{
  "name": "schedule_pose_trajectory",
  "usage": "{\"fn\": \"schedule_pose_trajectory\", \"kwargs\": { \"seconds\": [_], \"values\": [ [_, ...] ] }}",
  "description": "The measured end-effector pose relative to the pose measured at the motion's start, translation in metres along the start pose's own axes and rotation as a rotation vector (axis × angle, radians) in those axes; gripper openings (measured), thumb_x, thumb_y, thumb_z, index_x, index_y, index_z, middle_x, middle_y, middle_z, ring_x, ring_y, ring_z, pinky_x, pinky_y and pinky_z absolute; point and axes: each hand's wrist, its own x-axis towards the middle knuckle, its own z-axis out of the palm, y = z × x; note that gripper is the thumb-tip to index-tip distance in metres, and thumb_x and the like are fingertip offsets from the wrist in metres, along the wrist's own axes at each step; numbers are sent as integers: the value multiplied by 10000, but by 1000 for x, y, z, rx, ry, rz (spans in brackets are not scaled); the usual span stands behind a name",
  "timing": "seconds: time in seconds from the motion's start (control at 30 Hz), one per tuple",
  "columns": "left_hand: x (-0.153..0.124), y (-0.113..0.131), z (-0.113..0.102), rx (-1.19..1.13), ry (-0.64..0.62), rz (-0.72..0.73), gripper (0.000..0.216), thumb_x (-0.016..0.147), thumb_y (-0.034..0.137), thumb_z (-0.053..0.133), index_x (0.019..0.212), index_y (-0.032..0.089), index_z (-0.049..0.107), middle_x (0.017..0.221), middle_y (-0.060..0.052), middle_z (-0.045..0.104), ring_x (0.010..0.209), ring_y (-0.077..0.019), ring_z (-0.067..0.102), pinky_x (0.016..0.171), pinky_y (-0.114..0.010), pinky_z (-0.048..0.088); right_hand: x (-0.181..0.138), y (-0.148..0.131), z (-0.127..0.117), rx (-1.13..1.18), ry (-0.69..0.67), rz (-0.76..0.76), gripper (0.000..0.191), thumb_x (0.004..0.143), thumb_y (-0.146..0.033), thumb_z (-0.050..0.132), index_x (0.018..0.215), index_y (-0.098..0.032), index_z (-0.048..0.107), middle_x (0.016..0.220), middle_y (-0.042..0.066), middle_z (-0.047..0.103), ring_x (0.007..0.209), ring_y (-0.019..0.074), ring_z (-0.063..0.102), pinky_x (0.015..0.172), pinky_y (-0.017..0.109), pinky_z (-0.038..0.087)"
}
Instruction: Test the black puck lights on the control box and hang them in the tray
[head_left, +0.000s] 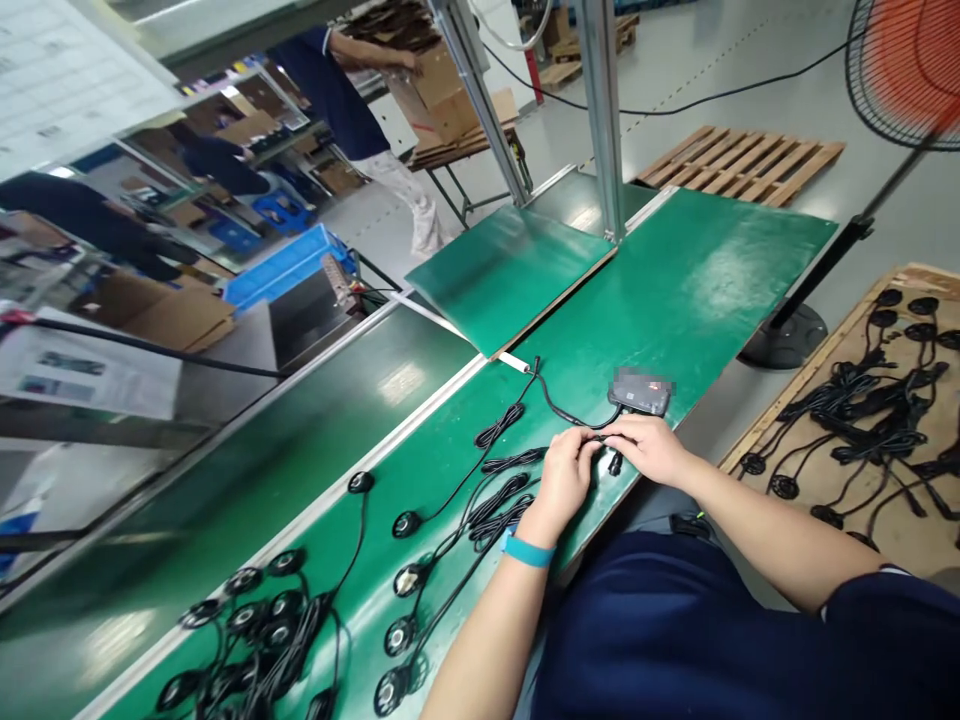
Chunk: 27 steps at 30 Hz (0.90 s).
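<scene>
My left hand (568, 470), with a teal band on its wrist, pinches a thin black cable near the front edge of the green worktop. Close beside it, my right hand (645, 445) is closed on the same cable, fingertips almost meeting. A black connector end (616, 463) hangs just below my fingers. Behind the right hand lies a small black box (640, 393) with a cable running from it. Left of my hands are bundled black cables (499, 510) with round black heads (400, 635). What exactly sits between my fingertips is mostly hidden.
A heap of cables with round heads (277, 620) lies at the worktop's near left. A raised green board (517, 270) and a metal post (600, 130) stand ahead. To the right are a cable-filled wooden tray (817, 430) and a fan (907, 70). A person (352, 110) handles cartons beyond.
</scene>
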Motion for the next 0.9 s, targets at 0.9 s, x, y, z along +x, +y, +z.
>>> {"fn": "schedule_pose_trajectory", "kwargs": {
  "seconds": [0.9],
  "values": [
    [20,3,-8,-296,-224,-204,184,954,197,550,1134,190,586,736,19,673,697,-141,642,701,-249,485,-7,8,-1,-121,22,-113,264,1026,-317,539,1067,-251,792,1092,44,770,960,245,741,911,400,601]
  ]
}}
